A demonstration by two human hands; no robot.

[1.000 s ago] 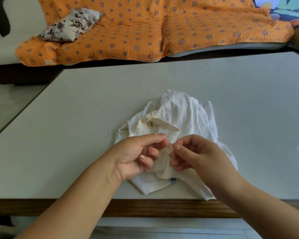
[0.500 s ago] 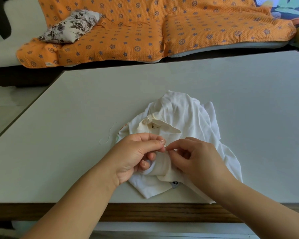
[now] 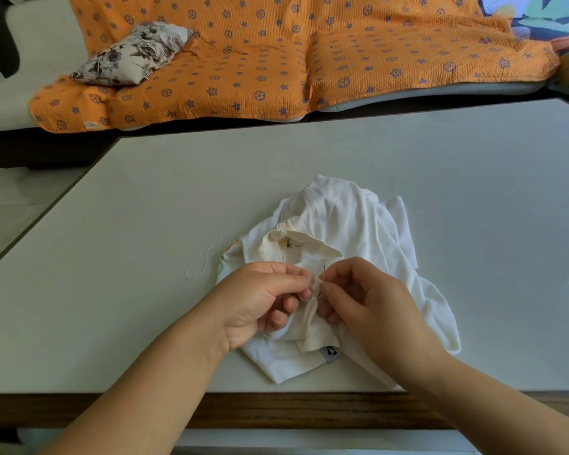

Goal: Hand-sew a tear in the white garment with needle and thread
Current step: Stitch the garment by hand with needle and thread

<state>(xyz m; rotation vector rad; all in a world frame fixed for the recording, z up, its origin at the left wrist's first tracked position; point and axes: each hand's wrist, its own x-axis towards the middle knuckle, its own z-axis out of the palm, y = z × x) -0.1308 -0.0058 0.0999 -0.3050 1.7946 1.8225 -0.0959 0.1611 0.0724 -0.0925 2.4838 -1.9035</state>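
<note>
White cloth lies bunched on the near middle of the pale surface point(image 3: 138, 224): the garment point(image 3: 345, 215), crumpled into a heap, with its cream collar point(image 3: 304, 239) folded open on top and a small grey label point(image 3: 331, 353) showing at its near edge.

Both hands meet over the near half of the heap. The left hand point(image 3: 255, 302) has its fingers point(image 3: 293, 280) curled, thumb and forefinger pinching up a narrow fold of the fabric. The right hand point(image 3: 373, 302) comes in from the right with its fingers point(image 3: 335, 286) closed in a pinch on the needle point(image 3: 324, 270), a thin dark sliver that stands nearly upright just beside the left fingertips. The two hands cover the fold where they work, so the tear itself is hidden.

A loose strand of pale thread point(image 3: 207, 259) curls on the surface just left of the garment, apart from both hands. Whether any thread runs from the needle cannot be told.

Along the near side runs the wooden edge point(image 3: 276, 409) of the surface. Beyond the far edge sits a low sofa under an orange sofa cover point(image 3: 276, 67) printed with purple stars and wheels, and a grey floral cushion point(image 3: 135, 54) rests on its left part.
</note>
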